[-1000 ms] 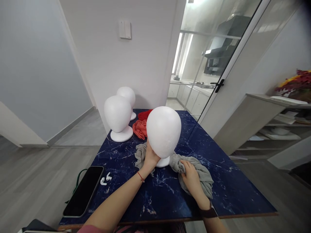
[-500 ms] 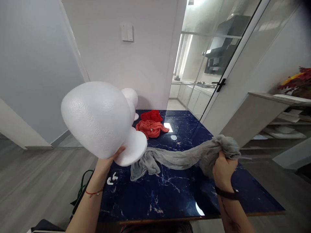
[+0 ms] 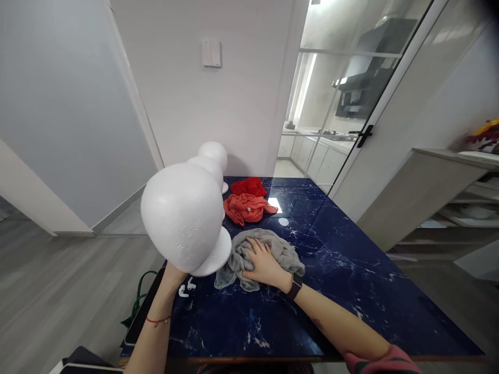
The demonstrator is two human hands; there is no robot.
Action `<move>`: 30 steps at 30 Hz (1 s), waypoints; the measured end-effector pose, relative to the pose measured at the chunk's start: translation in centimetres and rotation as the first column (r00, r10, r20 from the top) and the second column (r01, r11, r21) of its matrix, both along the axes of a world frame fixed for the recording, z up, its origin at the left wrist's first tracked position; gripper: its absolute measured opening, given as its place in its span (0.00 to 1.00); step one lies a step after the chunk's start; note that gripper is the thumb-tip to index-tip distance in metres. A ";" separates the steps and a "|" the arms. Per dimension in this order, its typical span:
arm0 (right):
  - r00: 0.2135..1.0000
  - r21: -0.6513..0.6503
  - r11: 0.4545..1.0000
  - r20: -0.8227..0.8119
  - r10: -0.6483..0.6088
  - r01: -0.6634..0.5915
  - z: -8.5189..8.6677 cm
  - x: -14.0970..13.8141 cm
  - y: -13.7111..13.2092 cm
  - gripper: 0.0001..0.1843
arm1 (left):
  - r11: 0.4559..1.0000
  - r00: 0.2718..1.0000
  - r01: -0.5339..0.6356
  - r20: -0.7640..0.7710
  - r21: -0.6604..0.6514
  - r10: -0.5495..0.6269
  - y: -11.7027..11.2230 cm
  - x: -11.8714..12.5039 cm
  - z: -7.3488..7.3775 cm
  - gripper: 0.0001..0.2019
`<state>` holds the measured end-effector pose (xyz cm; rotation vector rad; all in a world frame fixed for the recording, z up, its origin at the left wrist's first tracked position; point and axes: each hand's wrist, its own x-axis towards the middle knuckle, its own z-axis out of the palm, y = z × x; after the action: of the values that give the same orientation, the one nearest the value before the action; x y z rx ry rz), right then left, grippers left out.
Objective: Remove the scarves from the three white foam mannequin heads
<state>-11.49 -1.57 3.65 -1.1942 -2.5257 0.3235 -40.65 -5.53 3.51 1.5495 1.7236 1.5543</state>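
Observation:
My left hand (image 3: 172, 274) grips the neck of a white foam mannequin head (image 3: 183, 218) and holds it tilted in the air over the table's left side. My right hand (image 3: 262, 263) lies flat, fingers spread, on a bunched grey scarf (image 3: 277, 248) in the middle of the dark blue marble table (image 3: 343, 270). The foam head's round base (image 3: 217, 254) hangs just left of the scarf. A black watch sits on my right wrist and a red string on my left.
Two more white foam heads (image 3: 212, 156) stand at the table's far left, partly hidden. An orange cloth (image 3: 246, 206) and a red cloth (image 3: 249, 185) lie behind the scarf. White earbuds (image 3: 186, 287) and a dark phone sit near the left edge. A glass door stands at right.
My left hand lifted the foam head off the scarf and swung it left. My right hand pulled the grey scarf out to the right, then brought it back and pressed it down bunched at the centre.

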 end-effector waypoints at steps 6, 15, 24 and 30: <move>0.984 -0.019 0.983 -0.012 -0.181 0.180 -0.4 2.7 1.9 0.25 | 0.998 0.991 0.062 -0.117 -0.003 -0.062 0.7 0.4 -1.0 0.41; 0.924 -0.049 0.933 -0.128 -0.360 0.357 -0.3 7.0 4.0 0.17 | 0.993 0.993 0.114 -0.024 -0.037 -0.115 0.2 3.3 0.1 0.35; 0.937 -0.066 0.947 -0.142 -0.320 0.314 0.0 6.8 3.6 0.18 | 0.993 0.995 0.104 0.003 -0.054 -0.104 0.3 3.3 0.5 0.38; 0.930 -0.073 0.970 -0.276 -0.241 0.230 0.8 6.2 3.0 0.12 | 0.993 0.996 0.077 0.052 -0.088 -0.072 0.0 3.0 0.4 0.42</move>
<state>-5.33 1.44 4.49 -1.3447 -2.1162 0.4505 -37.61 -5.52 3.94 1.5017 1.6663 1.4458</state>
